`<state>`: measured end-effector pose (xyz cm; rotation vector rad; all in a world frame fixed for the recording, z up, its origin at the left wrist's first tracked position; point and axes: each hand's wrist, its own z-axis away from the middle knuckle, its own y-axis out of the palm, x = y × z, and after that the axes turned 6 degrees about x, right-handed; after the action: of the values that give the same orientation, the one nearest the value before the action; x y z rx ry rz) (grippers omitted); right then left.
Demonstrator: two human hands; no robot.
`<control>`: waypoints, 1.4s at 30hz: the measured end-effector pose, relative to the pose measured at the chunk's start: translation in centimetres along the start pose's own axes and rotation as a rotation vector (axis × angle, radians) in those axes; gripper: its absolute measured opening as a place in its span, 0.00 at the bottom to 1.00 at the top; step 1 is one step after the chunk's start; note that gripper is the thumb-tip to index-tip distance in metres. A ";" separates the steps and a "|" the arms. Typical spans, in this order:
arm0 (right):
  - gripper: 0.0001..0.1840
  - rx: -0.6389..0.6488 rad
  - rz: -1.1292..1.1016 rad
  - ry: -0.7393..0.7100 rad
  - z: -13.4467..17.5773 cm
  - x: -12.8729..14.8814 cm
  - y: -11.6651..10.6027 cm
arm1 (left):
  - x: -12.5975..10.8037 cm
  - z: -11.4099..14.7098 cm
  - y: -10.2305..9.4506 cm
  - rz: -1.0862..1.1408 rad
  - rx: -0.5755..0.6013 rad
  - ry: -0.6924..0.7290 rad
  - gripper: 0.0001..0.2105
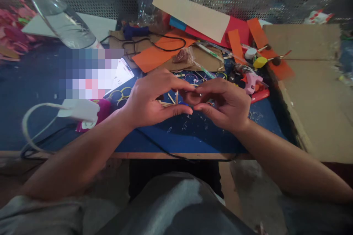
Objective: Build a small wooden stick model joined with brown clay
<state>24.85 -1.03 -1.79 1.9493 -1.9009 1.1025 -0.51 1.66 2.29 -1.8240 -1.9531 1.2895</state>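
Note:
My left hand and my right hand meet over the blue tabletop, fingers curled and fingertips close together. Both are closed in a pinch; what they hold is small and mostly hidden behind the fingers. A bit of blue shows just above the left thumb. Thin wooden sticks appear in the gap of the left hand, and I cannot tell whether they are held or lie beneath. Beyond the fingers lie several coloured rings. A pink glue gun is to the right of my right hand.
A lit phone, white charger and tilted bottle stand left. Orange paper and a beige sheet lie behind. Cardboard covers the right side. A black cable runs along the front edge.

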 end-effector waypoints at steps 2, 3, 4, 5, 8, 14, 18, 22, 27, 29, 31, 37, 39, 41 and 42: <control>0.16 -0.025 0.017 -0.039 -0.2 -0.3 0.1 | 0.0 -0.1 0.0 0.024 -0.029 0.027 0.17; 0.15 -0.030 0.029 -0.035 -0.3 -0.4 0.1 | -0.1 -0.2 -0.1 0.034 -0.044 0.045 0.16; 0.15 -0.036 0.041 -0.034 -0.4 -0.4 0.1 | -0.1 -0.2 -0.1 0.041 -0.058 0.061 0.15; 0.15 -0.042 0.052 -0.038 -0.4 -0.4 0.1 | -0.2 -0.3 -0.2 0.044 -0.065 0.074 0.14; 0.16 -0.064 0.073 -0.075 -0.6 -0.4 0.1 | -0.3 -0.4 -0.3 0.028 -0.052 0.085 0.09; 0.13 -0.085 0.125 -0.122 -0.8 -0.1 0.2 | 0.1 -0.1 0.0 -0.003 -0.033 0.075 0.07; 0.16 -0.061 0.067 -0.037 -0.4 -0.2 0.2 | 0.3 0.0 0.0 0.001 0.012 0.036 0.09; 0.16 -0.053 0.010 -0.005 -0.1 -0.3 0.2 | -0.2 0.0 -0.3 -0.019 0.035 0.009 0.11; 0.17 -0.079 0.021 -0.008 0.0 -0.3 0.2 | -0.6 -0.1 -0.5 -0.023 0.043 -0.026 0.16; 0.18 -0.082 0.001 0.009 0.0 -0.3 0.2 | -0.4 -0.2 -0.4 -0.029 0.053 -0.019 0.17; 0.19 -0.096 -0.028 0.024 0.0 -0.3 0.2 | -0.1 -0.1 -0.2 -0.033 0.050 -0.007 0.15; 0.17 -0.133 -0.004 0.043 -0.2 0.0 0.1 | 0.4 0.1 0.1 -0.020 0.011 -0.054 0.16; 0.17 -0.119 0.007 0.024 -0.3 0.0 0.1 | 0.4 0.0 0.1 -0.008 0.005 -0.040 0.16; 0.18 -0.104 0.019 0.003 -0.3 -0.1 0.0 | 0.4 0.0 0.2 0.017 -0.010 -0.009 0.15; 0.18 -0.095 0.027 -0.004 -0.3 -0.2 0.0 | 0.3 0.0 0.2 0.029 -0.017 -0.001 0.14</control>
<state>24.79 -0.68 -1.67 1.8822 -1.9493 0.9960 -0.44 1.89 2.04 -1.8671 -1.9511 1.2864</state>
